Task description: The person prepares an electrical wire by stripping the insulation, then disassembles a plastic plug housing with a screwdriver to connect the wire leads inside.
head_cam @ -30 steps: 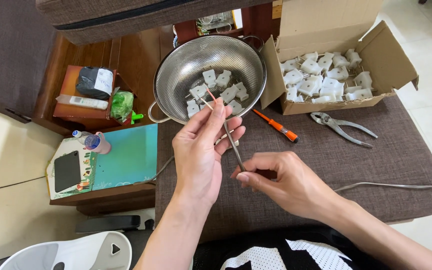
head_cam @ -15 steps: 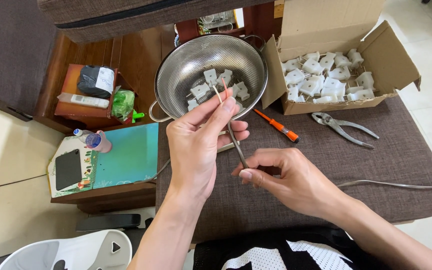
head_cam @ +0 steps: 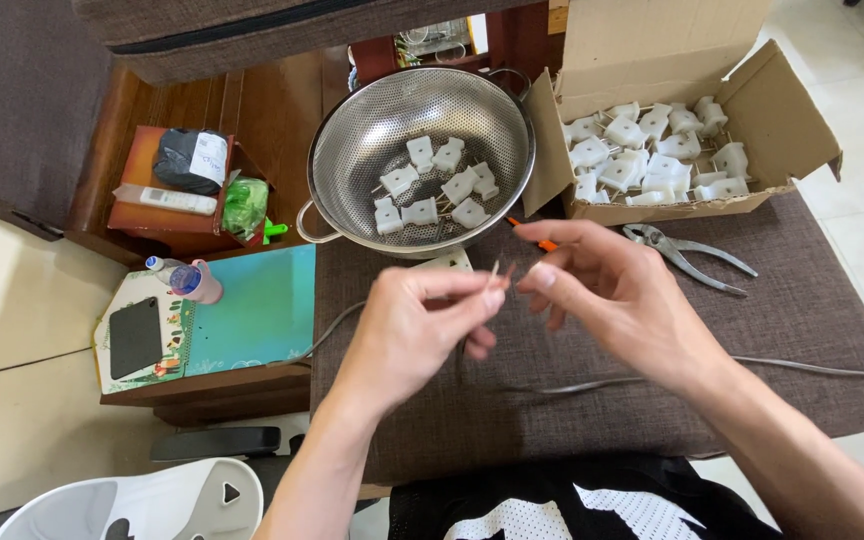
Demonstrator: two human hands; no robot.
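Observation:
My left hand (head_cam: 417, 335) pinches the thin bare end of a wire (head_cam: 497, 270) between thumb and forefinger, above the brown cloth-covered table (head_cam: 832, 310). My right hand (head_cam: 622, 300) meets it from the right, fingertips closed on the same wire end. A grey cable (head_cam: 812, 368) trails off to the right, and another stretch of it runs left under my left wrist. A white plug (head_cam: 452, 262) lies just behind my left fingers, partly hidden.
A steel colander (head_cam: 352, 150) holding several white plugs stands at the back. To its right is an open cardboard box (head_cam: 782, 120) with more plugs. Pliers (head_cam: 692, 255) and an orange screwdriver (head_cam: 544, 242) lie before the box. A low wooden shelf (head_cam: 252, 310) with clutter stands left.
My right hand has risen from low on the table to meet my left fingertips. My left hand has dropped and turned, and the wire end is now pinched between both hands.

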